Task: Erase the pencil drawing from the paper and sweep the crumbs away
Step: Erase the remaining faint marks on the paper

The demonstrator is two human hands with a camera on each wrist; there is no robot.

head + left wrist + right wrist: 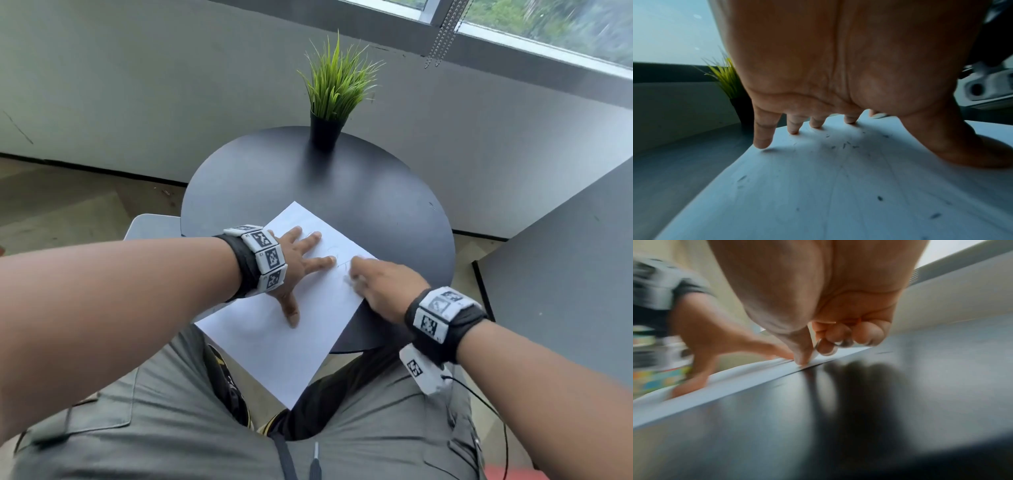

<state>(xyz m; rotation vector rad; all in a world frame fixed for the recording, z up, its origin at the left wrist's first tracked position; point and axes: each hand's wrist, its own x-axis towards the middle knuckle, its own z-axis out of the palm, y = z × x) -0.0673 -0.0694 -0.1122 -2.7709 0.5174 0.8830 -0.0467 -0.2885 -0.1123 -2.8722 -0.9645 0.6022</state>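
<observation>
Erasing step: left hand (291,263) is pressing the paper (274,342) flat, fingers spread, right hand (383,287) is pinching an eraser (815,353) beside it; crumbs (844,145) are awaiting sweeping.

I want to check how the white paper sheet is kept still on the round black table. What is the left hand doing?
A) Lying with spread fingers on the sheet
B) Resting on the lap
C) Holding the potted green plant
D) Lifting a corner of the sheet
A: the left hand lies with spread fingers on the white paper sheet, fingertips touching it.
</observation>
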